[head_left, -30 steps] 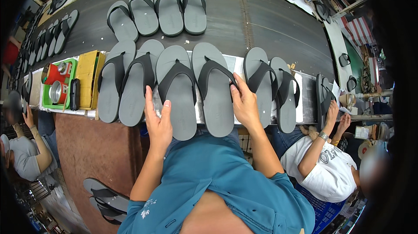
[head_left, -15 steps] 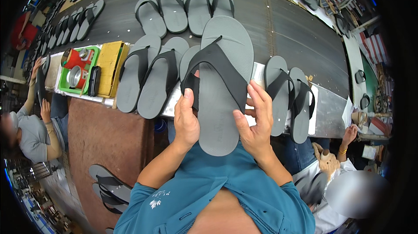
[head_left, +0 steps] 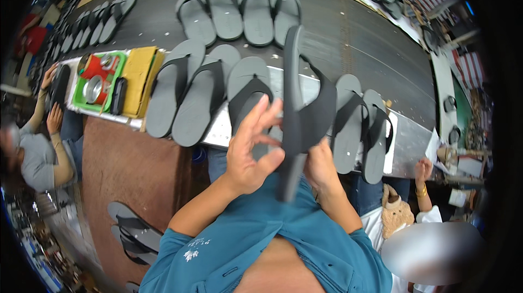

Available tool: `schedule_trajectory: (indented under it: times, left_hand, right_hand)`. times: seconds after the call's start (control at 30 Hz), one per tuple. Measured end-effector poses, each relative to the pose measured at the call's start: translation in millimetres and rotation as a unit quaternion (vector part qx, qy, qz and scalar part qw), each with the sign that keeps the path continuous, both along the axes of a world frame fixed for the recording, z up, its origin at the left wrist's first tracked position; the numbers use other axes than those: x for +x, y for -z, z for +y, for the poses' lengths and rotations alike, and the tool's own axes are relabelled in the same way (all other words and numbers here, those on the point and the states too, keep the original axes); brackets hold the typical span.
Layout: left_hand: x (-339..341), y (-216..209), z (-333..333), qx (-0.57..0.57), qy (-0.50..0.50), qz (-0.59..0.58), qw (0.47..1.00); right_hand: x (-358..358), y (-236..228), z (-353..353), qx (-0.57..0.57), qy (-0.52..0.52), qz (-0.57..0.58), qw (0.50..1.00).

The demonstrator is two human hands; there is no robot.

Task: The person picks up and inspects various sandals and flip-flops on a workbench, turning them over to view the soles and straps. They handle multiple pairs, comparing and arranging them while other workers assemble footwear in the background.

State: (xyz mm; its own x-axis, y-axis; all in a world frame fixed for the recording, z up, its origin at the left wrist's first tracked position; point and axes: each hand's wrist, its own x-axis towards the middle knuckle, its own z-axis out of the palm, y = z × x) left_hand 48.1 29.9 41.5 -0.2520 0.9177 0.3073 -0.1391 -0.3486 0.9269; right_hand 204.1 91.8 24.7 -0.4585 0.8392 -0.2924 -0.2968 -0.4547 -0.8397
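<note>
The right hand is gripping a gray sandal, its fingertips hidden behind the black strap. The sandal is standing edge-on in the air above the near edge of the worktop. The left hand is spreading its fingers just left of the sandal; contact is unclear. Paired sandals are lying to the right.

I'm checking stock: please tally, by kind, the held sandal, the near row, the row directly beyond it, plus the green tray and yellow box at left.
Held sandal: 1
Near-row sandals: 5
Next-row sandals: 4
Green tray: 1
Yellow box: 1
Total: 12
</note>
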Motion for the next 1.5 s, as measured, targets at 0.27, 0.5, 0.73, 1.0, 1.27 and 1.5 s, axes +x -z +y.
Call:
schedule_trajectory:
  times: [0.27,0.5,0.73,1.0,1.27,1.5]
  left_hand:
    - [-21,67,-9,-0.159,-0.288,0.317,0.89]
    - [-33,99,5,-0.269,-0.161,0.047,0.948]
    - [-9,43,-2,-0.249,0.024,-0.379,0.891]
    - [10,36,-13,-0.174,0.128,-0.451,0.866]
    - [3,32,-13,-0.158,0.102,-0.375,0.908]
    - [-45,33,-37,-0.069,0.067,-0.32,0.942]
  right_hand:
    - [28,23,15,-0.132,-0.064,0.207,0.967]
    - [13,10,11,-0.012,0.097,0.061,0.993]
    - [5,14,2,0.036,0.121,0.039,0.991]
    - [-3,17,-15,0.002,0.017,0.013,1.0]
    - [-4,12,-6,0.06,0.003,0.006,0.998]
    - [25,-21,24,0.165,0.008,0.266,0.95]
